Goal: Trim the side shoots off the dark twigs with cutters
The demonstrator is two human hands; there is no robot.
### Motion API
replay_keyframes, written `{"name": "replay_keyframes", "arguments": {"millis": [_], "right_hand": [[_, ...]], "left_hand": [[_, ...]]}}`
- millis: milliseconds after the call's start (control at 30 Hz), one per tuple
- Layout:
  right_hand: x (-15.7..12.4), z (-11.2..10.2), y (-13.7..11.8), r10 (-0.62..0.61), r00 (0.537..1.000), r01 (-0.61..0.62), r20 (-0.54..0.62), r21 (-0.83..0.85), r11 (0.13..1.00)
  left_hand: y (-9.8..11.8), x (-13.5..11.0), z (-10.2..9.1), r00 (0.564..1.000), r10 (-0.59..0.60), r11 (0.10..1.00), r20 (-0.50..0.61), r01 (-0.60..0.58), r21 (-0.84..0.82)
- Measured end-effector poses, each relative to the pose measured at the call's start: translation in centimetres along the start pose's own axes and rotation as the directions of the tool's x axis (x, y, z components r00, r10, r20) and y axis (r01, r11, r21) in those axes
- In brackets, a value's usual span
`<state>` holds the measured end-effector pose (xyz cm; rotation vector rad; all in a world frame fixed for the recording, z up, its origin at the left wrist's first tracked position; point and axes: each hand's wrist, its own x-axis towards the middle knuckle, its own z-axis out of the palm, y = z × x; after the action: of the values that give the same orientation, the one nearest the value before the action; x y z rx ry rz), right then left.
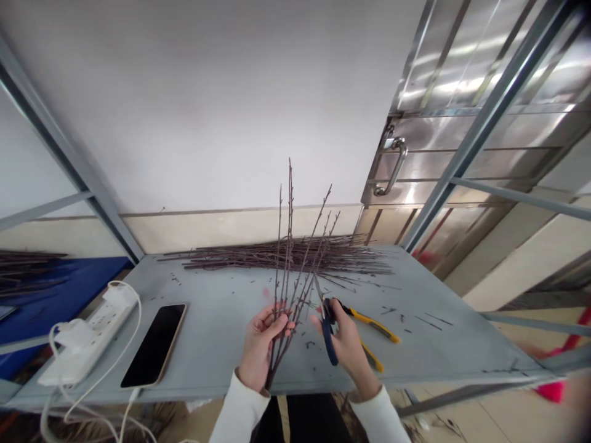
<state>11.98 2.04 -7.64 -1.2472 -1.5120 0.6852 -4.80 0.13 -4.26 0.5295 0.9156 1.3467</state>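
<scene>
My left hand (265, 335) is closed around a budded, branching twig (295, 289) near the table's front edge. Its thin brown shoots fan upward in front of the wall. In my right hand (346, 341) is a pair of scissors (329, 326) with dark blue handles. The blades point up and away, close beside the right-hand shoots; whether they touch a shoot I cannot tell. Yellow-and-black handled pliers (376, 323) lie on the table behind my right hand, their jaws hidden. Across the back of the table (207, 332) stretches a pile of long dark twigs (249, 253).
A phone (154, 346) lies at the left, plugged into a white cable. Beside it is a white power strip (92, 338) with chargers. Small cut bits (434, 321) are scattered at the right. Metal posts (484, 129) frame the table, and a wall stands behind.
</scene>
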Motion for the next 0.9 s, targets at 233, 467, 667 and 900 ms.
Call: {"name": "replay_keyframes", "arguments": {"millis": [233, 467, 667, 900], "right_hand": [[-0.1, -3.3, -0.4, -0.236, 0.943, 0.322, 0.234, -0.469, 0.822], [1.3, -4.9, -0.3, -0.334, 0.888, 0.459, 0.316, -0.64, 0.616], [1.7, -6.1, -0.3, -0.353, 0.85, 0.527, 0.392, -0.666, 0.529], [1.4, -6.7, 0.4, -0.429, 0.839, 0.528, 0.335, -0.694, 0.489]], "left_hand": [[0.1, 0.1, 0.2, 1.0, 0.009, 1.0, 0.01, -0.009, 0.005], [0.1, 0.0, 0.3, 1.0, 0.004, 0.999, 0.007, -0.004, 0.039], [0.3, -0.3, 0.2, 0.999, 0.044, 0.993, 0.03, -0.047, 0.108], [0.2, -0.3, 0.3, 0.999, 0.032, 0.989, 0.042, -0.038, 0.142]]}}
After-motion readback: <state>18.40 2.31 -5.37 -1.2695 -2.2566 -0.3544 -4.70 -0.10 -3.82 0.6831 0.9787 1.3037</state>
